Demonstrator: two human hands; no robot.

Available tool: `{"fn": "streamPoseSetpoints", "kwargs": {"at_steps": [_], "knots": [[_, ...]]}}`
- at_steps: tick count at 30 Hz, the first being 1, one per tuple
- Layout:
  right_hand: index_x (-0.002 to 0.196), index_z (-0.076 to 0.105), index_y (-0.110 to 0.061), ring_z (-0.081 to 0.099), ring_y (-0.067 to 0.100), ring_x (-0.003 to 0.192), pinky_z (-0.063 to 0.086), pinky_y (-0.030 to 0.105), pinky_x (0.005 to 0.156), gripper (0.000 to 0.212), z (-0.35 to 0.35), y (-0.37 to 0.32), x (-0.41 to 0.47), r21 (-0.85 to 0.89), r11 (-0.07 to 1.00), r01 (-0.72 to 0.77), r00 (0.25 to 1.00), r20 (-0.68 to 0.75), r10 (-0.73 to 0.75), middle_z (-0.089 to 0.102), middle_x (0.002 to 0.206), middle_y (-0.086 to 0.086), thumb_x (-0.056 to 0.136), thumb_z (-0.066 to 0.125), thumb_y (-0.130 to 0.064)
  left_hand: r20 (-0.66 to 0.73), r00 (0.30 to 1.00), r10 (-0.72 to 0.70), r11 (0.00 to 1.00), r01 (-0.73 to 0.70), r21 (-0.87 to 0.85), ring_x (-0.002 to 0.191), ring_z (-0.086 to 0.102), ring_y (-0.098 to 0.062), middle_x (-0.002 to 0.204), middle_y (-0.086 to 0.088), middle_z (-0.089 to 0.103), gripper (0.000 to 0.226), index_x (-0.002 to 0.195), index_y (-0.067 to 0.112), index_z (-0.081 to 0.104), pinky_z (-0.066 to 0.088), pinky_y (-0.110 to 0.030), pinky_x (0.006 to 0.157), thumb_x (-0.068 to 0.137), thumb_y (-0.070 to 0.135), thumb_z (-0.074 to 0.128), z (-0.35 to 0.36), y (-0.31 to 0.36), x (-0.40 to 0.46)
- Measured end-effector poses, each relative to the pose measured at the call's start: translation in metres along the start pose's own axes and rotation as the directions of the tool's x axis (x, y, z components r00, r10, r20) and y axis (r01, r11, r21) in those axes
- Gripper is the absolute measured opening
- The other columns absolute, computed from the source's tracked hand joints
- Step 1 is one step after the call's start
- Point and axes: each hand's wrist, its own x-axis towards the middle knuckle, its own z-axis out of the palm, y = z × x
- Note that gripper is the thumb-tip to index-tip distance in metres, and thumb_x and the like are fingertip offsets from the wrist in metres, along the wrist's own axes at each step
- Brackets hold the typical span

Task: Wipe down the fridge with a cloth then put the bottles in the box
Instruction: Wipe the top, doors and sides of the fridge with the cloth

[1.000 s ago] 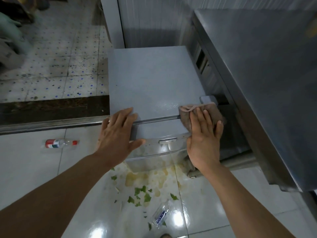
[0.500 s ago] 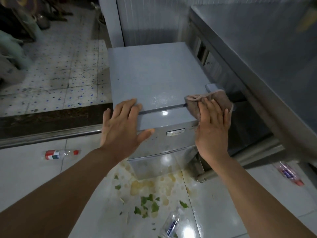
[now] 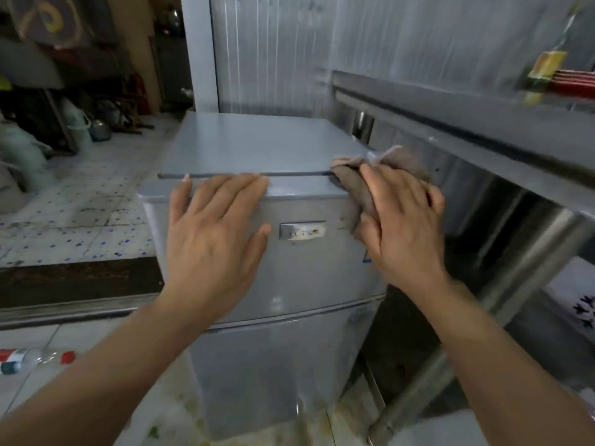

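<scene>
Badge plate on the fridge door front near its top edge: we see marks on it but can't read them. A blue bit of sticker peeks out at the door's right edge, mostly hidden by the right hand; no text legible.

Fridge is a small silver-grey unit, flat top, dark seam line along the top's front edge, upper door over a lower door split by a horizontal gap. It stands on the floor, pushed beside a steel table on its right.

Left hand lies flat with fingers spread and straight, fingertips on the top's front edge, palm over the door front, thumb out to the right. Right hand presses a brownish cloth on the fridge's front right corner; fingers lie over the cloth, slightly bent. We can't tell whether it grips or just presses.

A clear plastic bottle with red cap and red-white-green label lies on the floor tiles at the left frame edge, cut off; label print unreadable. A blurred yellowish bottle stands on the table's far right end, label illegible. Frame is motion-blurred; dark clutter at top left can't be made out.
</scene>
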Motion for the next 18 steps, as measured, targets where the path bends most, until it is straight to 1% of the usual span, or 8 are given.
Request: {"fn": "streamPoseSetpoints", "kwargs": {"at_steps": [3, 5, 7, 9, 11, 13, 15, 18], "knots": [[0.148, 0.021, -0.016, 0.018, 0.026, 0.144, 0.015, 0.05, 0.115, 0.067, 0.02, 0.006, -0.014, 0.046, 0.999, -0.015, 0.994, -0.11, 0.02, 0.024, 0.155, 0.008, 0.087, 0.044, -0.029, -0.089, 0.996, 0.014, 1.0, -0.012, 0.02, 0.115, 0.051, -0.032, 0.126, -0.008, 0.059, 0.047, 0.128, 0.01, 0.055, 0.024, -0.049, 0.106, 0.087, 0.032, 0.044, 0.009, -0.003, -0.002], [0.15, 0.015, -0.013, 0.005, 0.029, 0.146, 0.011, 0.055, 0.116, 0.068, 0.035, 0.007, -0.029, 0.113, 0.993, -0.013, 0.985, -0.171, 0.033, 0.008, 0.157, 0.009, 0.088, 0.042, -0.026, -0.132, 0.991, 0.028, 0.999, -0.022, 0.046, 0.114, 0.05, -0.032, 0.124, -0.007, 0.06, 0.046, 0.127, 0.011, 0.055, 0.025, -0.048, 0.104, 0.086, 0.03, 0.047, 0.014, -0.004, -0.003], [0.15, 0.009, -0.015, -0.004, 0.028, 0.147, 0.009, 0.057, 0.116, 0.069, 0.051, 0.009, -0.049, 0.162, 0.987, -0.007, 0.984, -0.175, 0.035, -0.002, 0.158, 0.006, 0.09, 0.04, -0.026, -0.173, 0.984, 0.036, 0.998, -0.027, 0.055, 0.113, 0.05, -0.031, 0.123, -0.007, 0.061, 0.045, 0.127, 0.012, 0.055, 0.025, -0.047, 0.104, 0.086, 0.029, 0.048, 0.018, -0.004, -0.004], [0.151, 0.006, -0.02, -0.008, 0.025, 0.147, 0.009, 0.057, 0.116, 0.07, 0.069, 0.007, -0.078, 0.203, 0.979, -0.034, 0.991, -0.117, 0.058, -0.007, 0.159, 0.002, 0.09, 0.038, -0.03, -0.196, 0.98, 0.035, 0.998, -0.022, 0.067, 0.115, 0.049, -0.03, 0.123, -0.007, 0.06, 0.044, 0.127, 0.013, 0.055, 0.023, -0.044, 0.106, 0.086, 0.029, 0.046, 0.021, -0.004, -0.004], [0.151, 0.002, -0.023, -0.008, 0.024, 0.146, 0.013, 0.059, 0.114, 0.071, 0.085, 0.002, -0.11, 0.206, 0.977, -0.057, 0.997, -0.046, 0.068, -0.009, 0.159, -0.002, 0.09, 0.035, -0.034, -0.199, 0.979, 0.034, 0.996, -0.018, 0.082, 0.116, 0.048, -0.029, 0.123, -0.008, 0.06, 0.045, 0.127, 0.013, 0.054, 0.019, -0.04, 0.106, 0.086, 0.029, 0.045, 0.022, -0.005, -0.005], [0.15, 0.007, -0.025, 0.001, 0.026, 0.144, 0.022, 0.06, 0.11, 0.067, 0.089, 0.004, -0.125, 0.166, 0.986, -0.03, 0.999, -0.031, 0.036, -0.003, 0.158, -0.002, 0.09, 0.034, -0.033, -0.178, 0.983, 0.039, 0.996, -0.024, 0.085, 0.118, 0.048, -0.029, 0.124, -0.008, 0.06, 0.046, 0.128, 0.013, 0.054, 0.02, -0.04, 0.106, 0.085, 0.028, 0.045, 0.019, -0.004, -0.004], [0.146, 0.021, -0.024, 0.014, 0.032, 0.139, 0.029, 0.06, 0.107, 0.059, 0.082, 0.013, -0.109, 0.121, 0.992, -0.018, 0.995, -0.092, 0.03, 0.01, 0.156, 0.002, 0.089, 0.035, -0.032, -0.159, 0.985, 0.061, 0.996, -0.049, 0.081, 0.12, 0.048, -0.031, 0.127, -0.008, 0.058, 0.046, 0.128, 0.012, 0.055, 0.025, -0.045, 0.106, 0.084, 0.025, 0.046, 0.014, -0.007, -0.005], [0.145, 0.03, -0.02, 0.014, 0.035, 0.14, 0.021, 0.053, 0.113, 0.055, 0.062, 0.018, -0.058, 0.155, 0.987, -0.051, 0.971, -0.222, 0.085, 0.014, 0.157, 0.006, 0.091, 0.037, -0.031, -0.213, 0.977, 0.023, 0.993, 0.002, 0.117, 0.121, 0.046, -0.032, 0.129, -0.009, 0.056, 0.043, 0.124, 0.013, 0.058, 0.029, -0.05, 0.104, 0.084, 0.023, 0.046, 0.0, -0.026, -0.012]]}}
